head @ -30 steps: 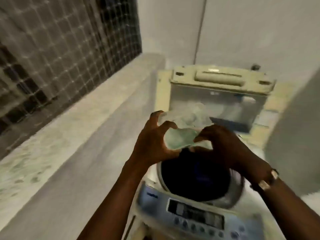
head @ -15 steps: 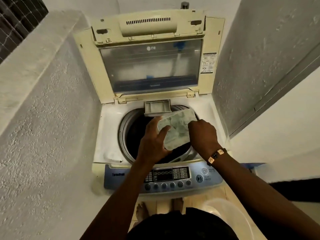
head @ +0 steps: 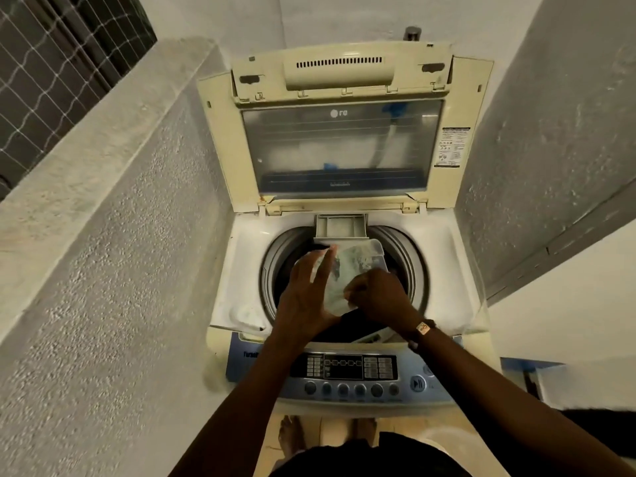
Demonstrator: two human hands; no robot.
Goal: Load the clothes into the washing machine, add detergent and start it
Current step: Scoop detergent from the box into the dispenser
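A top-loading washing machine [head: 237,270] stands with its lid [head: 340,146] raised. Its drum [head: 409,259] is dark inside, and dark clothes [head: 358,321] show under my hands. A small detergent drawer [head: 340,226] sticks out at the drum's back rim. Over the drum I hold a clear plastic detergent pouch [head: 358,263], tilted toward the drawer. My left hand [head: 306,297] supports it from the left with fingers spread. My right hand [head: 378,297] pinches its lower edge.
The blue control panel [head: 344,370] with round buttons and a start/pause button [head: 417,384] runs along the machine's front. Rough plastered walls close in on the left [head: 113,270] and right [head: 543,166]. My bare feet [head: 292,438] stand on the floor below.
The view has swung down from the wall to the machine's top. Both hands have carried the pouch forward over the drum, toward the drawer, and my left fingers have spread.
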